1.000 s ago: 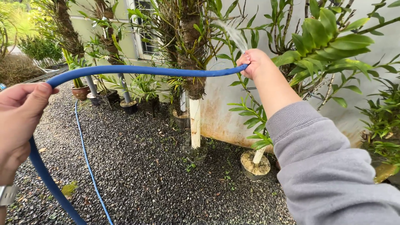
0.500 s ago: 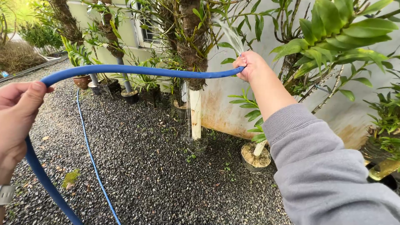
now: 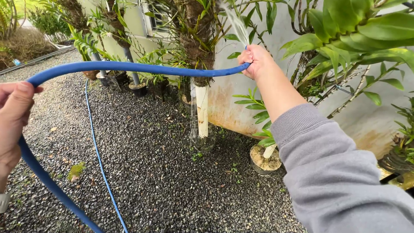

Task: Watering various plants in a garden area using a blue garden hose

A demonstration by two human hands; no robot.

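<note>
My right hand (image 3: 255,61) grips the end of the blue hose (image 3: 129,67), water spraying up toward the potted plants (image 3: 198,39). My left hand (image 3: 13,116) closes around the hose's loop above the gravel (image 3: 164,172).

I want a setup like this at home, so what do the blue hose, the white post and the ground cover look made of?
Blue hose: probably flexible rubber or soft plastic, smooth and matte; it bends in a loop between the left hand and right hand. White post: likely plastic pipe, smooth and round. Ground: loose dark gravel, small wet-looking stones.
</note>
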